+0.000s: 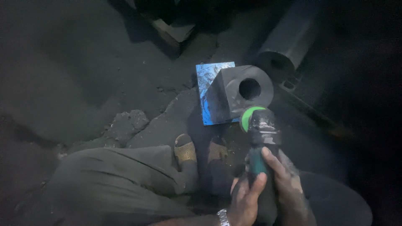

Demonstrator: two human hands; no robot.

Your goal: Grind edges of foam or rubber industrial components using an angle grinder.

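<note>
An angle grinder (260, 138) with a green guard and teal body points away from me, its head just below a dark metal block (234, 94). The block has a round bore on its facing end and a shiny blue-lit flat face on the left. My left hand (246, 200), with a metal watch at the wrist, wraps the grinder's rear body from the left. My right hand (287, 188) grips the same body from the right, thumb across the teal part. The disc's contact with the block is hidden in the dark.
I squat on a dusty, cracked concrete floor (83, 83), knees and sandalled feet (185, 149) below the block. A large hollow metal cylinder (284, 44) lies behind it at upper right. A wooden piece (171, 31) rests at top centre. The right side is in deep shadow.
</note>
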